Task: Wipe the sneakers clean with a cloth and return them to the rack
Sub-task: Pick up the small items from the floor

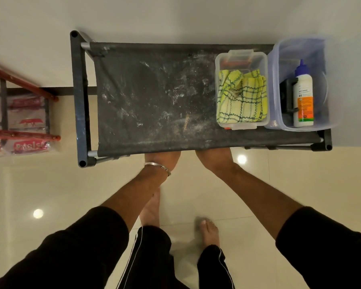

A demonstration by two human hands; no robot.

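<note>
Head view: both the left hand (pixel 162 159) and the right hand (pixel 214 157) reach under the front edge of the rack (pixel 154 97), whose dusty top shelf hides their fingers, so their state cannot be told. No sneakers are visible. The yellow checked cloth (pixel 241 99) lies in a clear box (pixel 221 63) on the shelf's right end, beside a tub (pixel 276 55) holding a white bottle (pixel 303 94).
</note>
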